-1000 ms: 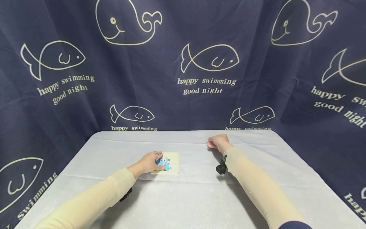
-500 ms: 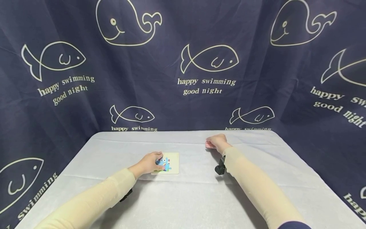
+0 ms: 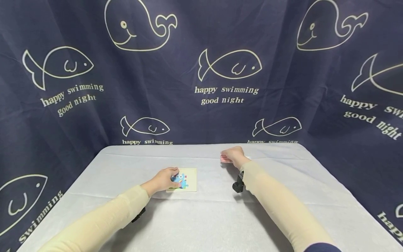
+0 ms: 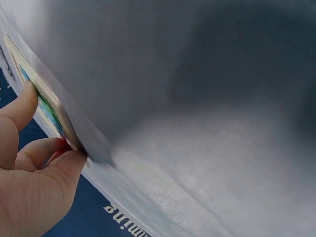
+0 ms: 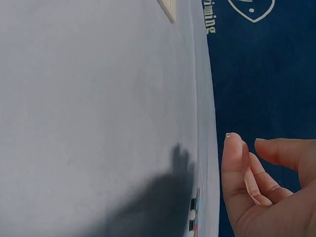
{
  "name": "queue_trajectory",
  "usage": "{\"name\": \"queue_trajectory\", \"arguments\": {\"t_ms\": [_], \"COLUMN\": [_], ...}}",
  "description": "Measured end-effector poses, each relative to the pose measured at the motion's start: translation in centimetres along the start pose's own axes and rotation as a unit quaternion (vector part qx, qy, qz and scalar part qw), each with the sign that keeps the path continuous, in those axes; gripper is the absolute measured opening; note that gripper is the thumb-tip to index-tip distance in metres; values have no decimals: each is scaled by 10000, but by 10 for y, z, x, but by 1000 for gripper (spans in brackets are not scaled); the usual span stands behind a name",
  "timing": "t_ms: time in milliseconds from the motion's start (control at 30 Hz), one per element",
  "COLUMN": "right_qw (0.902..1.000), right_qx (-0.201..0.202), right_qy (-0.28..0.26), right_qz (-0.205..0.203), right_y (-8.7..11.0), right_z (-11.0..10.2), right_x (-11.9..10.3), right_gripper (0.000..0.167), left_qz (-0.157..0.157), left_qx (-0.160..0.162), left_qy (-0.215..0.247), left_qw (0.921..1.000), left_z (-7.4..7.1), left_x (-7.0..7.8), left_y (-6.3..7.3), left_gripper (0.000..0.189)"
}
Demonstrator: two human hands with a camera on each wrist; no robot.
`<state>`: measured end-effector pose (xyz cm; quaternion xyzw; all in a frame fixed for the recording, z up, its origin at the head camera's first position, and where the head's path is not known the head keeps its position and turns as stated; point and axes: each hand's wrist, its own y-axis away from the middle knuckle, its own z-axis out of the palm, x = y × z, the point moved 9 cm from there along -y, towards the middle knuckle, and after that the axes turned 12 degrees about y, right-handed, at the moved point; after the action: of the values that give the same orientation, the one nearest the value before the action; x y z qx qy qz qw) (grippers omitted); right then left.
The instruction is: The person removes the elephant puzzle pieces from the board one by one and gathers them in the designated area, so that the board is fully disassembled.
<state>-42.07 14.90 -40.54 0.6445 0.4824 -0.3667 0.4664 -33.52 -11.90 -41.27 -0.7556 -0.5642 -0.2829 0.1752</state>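
A small cream jigsaw puzzle board (image 3: 192, 180) lies flat on the table, with blue puzzle pieces (image 3: 181, 177) forming a cartoon creature on its left part. My left hand (image 3: 162, 180) grips the left side of this board; the thumb (image 4: 27, 106) rests on its face and the curled fingers meet its edge. To the right and farther back is my right hand (image 3: 232, 156), above the table. In the right wrist view its fingers are loosely bent, thumb apart, with nothing between them. A colourful flat piece (image 5: 196, 215) lies beyond that hand, mostly hidden.
A pale grey cloth covers the table (image 3: 201, 217). Behind it hangs a dark blue curtain (image 3: 176, 77) printed with fish and whales. A black wrist camera (image 3: 238, 182) sits under the right sleeve (image 3: 280, 199).
My right hand has moved left, a little toward the board, and a sliver of something white now shows behind its wrist. My left hand and the puzzle board have stayed in place.
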Motion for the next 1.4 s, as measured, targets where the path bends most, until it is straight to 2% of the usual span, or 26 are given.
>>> {"name": "queue_trajectory", "arguments": {"t_ms": [167,600,933,1400], "right_qw": [9999,9997,9990,9977], "right_qx": [-30,-236,-439,-636], "right_qy": [106,-54,59,233], "right_qz": [-36,-6,5,25], "right_y": [3,8,11,16], "right_z": [6,22,34,53], "right_x": [-4,-8,-8,-11], "right_gripper": [31,26,18,23], "left_qz": [-35,29,44,60], "left_qx": [22,24,18,24], "left_qy": [93,212,146,40], "left_qw": [9999,9998,9999,10000], "left_z": [0,-1,-2,-2], "left_x": [-2,-1,1,0], "left_y": [-1,0,1,1], "left_gripper": [71,70,70,70]}}
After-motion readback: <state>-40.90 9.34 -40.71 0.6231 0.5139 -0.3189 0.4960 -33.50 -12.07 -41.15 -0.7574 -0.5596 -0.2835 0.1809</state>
